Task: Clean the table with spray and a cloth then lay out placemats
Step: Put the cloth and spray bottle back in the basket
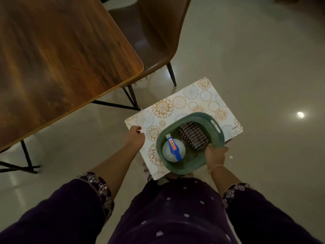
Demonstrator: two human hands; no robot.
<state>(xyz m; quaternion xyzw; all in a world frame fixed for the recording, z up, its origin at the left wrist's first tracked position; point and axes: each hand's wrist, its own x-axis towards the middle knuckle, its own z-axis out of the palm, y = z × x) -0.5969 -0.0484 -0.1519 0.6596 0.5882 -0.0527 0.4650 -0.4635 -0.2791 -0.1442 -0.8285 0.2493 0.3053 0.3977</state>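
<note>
Sleeves of dark embroidered cloth are seen nearest, with both forearms stretched forward over the floor point(255, 67). The left grip point(135, 136) is closed on the near-left edge of the placemat point(184, 101), fingers curled over it. The right grip point(215, 155) is closed on the near-right rim of the green basket point(186, 170); whether the mat is also caught beneath it cannot be told. The basket is carried on the placemat as on a tray. In it the spray bottle point(173, 152) is stood upright at the left, its head laid far-left to near-right with the nozzle pointed away. The folded striped cloth point(192, 136) is leaned at the right. The placemat is held roughly flat in the air, to the right of the desk, its long axis run from near left to far right.

Farther left the wooden desk point(52, 59) is seen, with a brown chair point(154, 32) tucked at its far corner. The step is judged to be the fetching of supplies: no cleaning appears to have been begun. Next, the load should be kept level and set down, then spray and cloth taken out, with the mat kept off the surface until it is wiped.
</note>
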